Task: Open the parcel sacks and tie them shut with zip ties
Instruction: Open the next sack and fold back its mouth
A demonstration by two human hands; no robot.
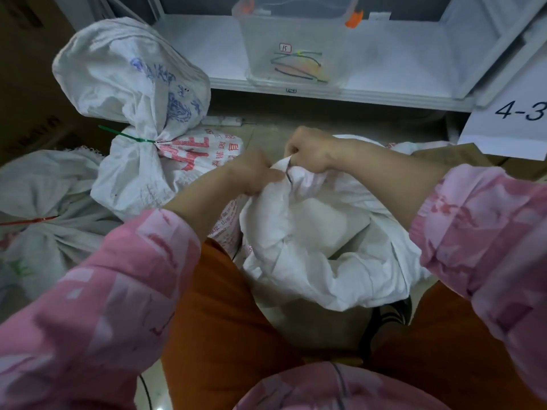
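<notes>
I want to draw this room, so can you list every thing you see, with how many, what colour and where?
white sack: one, white, between the knees, its neck bunched
dark zip tie: one, at that neck
tied sacks: two, white; green-tied sack far left, red-tied sack at left edge
clear bin: one, on the shelf, zip ties inside
shelf: one, white, at top
4-3 sign: one, white, right
left hand: grips the neck
right hand: grips the neck
</notes>
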